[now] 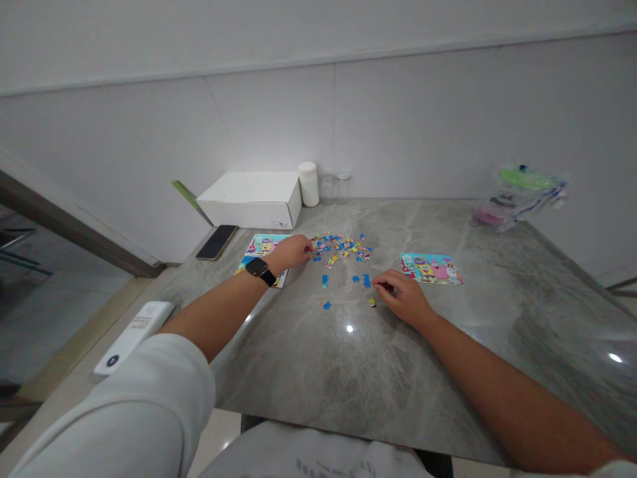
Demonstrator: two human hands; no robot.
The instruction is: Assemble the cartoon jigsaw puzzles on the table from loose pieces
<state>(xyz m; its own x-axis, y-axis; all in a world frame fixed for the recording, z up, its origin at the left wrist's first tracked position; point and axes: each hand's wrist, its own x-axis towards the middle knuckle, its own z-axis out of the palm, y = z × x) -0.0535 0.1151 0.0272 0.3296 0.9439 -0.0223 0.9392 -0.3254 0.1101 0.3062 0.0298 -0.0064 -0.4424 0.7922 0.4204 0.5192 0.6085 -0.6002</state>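
Observation:
Small jigsaw puzzle pieces (346,253) lie in a loose heap in the middle of the grey table. My left hand (294,251), with a black watch on its wrist, reaches to the heap's left edge, fingers bent together; what they hold is hidden. Nearer me, my right hand (403,296) has its thumb and forefinger drawn together. Its fingertips are right beside a blue piece (367,281); whether they grip anything is unclear. A small blue piece (355,279), a tall blue piece (325,281), a blue-and-yellow piece (326,305) and a yellowish piece (372,302) lie apart.
A colourful cartoon picture card (432,269) lies right of my right hand; similar cards (266,244) lie partly under my left forearm. Behind are a phone (217,242), a white box (249,199), a white bottle (309,184), glasses (343,188) and a plastic bag (517,196).

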